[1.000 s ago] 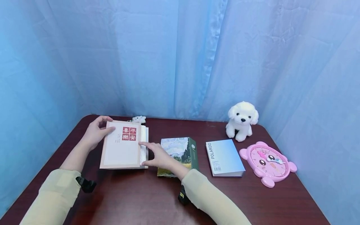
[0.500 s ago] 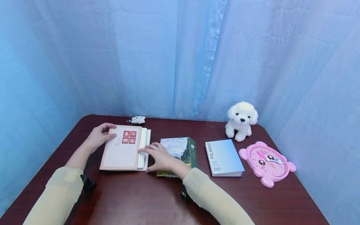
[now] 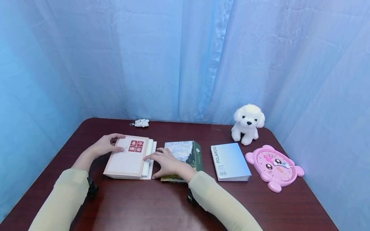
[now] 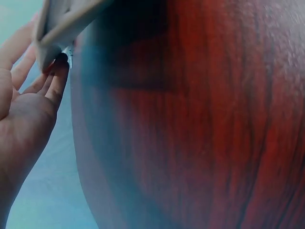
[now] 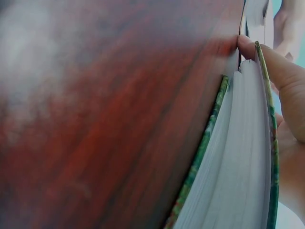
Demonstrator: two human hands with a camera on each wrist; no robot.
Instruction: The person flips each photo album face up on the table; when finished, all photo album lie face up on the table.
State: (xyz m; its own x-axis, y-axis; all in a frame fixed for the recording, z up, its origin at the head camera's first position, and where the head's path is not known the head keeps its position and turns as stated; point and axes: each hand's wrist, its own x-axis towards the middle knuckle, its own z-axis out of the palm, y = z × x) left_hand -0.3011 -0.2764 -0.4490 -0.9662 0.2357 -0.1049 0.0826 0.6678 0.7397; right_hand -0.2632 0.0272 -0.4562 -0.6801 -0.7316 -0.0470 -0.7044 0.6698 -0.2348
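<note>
A beige book [image 3: 125, 162] with a red block of characters on its cover lies on the left of the table. My left hand [image 3: 105, 146] grips its left side, thumb on the cover and fingers at the far corner. In the left wrist view, the fingers [image 4: 56, 78] reach under the book's raised edge [image 4: 71, 24]. At the book's right side, my right hand [image 3: 167, 163] rests its spread fingers at the page edge, thumb near the front corner. Beneath that hand lies a green book with a landscape painting [image 3: 180, 150], partly hidden; its pages [image 5: 233, 157] show in the right wrist view.
A small white plush keychain [image 3: 142, 123] lies at the back left. Right of the painting book sits a blue-white POLAROID album [image 3: 232, 162]. A white plush dog [image 3: 248, 124] sits behind it, and a pink clock [image 3: 274, 168] lies near the table's right edge.
The beige book has come nearer and slightly right, its front left side now showing more. Both hands have moved with it. The plush keychain, partly covered before, is fully visible.
</note>
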